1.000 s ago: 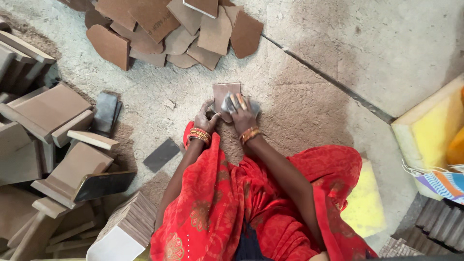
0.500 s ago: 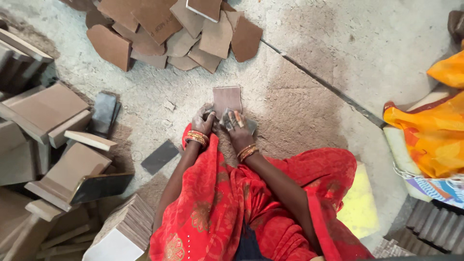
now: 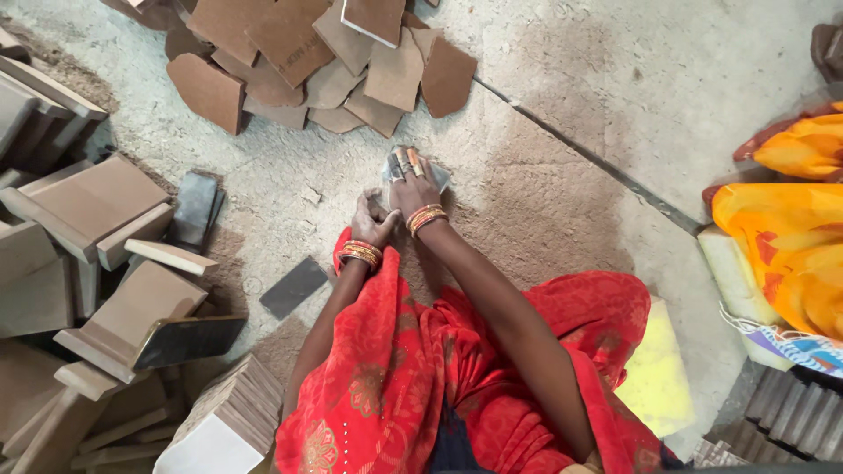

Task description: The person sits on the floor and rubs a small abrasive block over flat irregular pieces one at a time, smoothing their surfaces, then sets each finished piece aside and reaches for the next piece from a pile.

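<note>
A small board (image 3: 413, 168) is pressed flat on the floor (image 3: 562, 175) under the right hand (image 3: 411, 186), fingers spread. Left hand (image 3: 373, 224) is curled, empty, beside it. Rubbing step judged underway; steady downward pressure needed.

We see a small flat piece (image 3: 436, 176) lying on the grey concrete floor (image 3: 562, 70), mostly covered by our right hand (image 3: 411, 183), so only its pale greyish edges show at the left and right of the fingers. It sits flat, just near of the heap of brown board offcuts (image 3: 290, 61) and far of our red-draped knees. Its full shape and colour we cannot tell.
</note>
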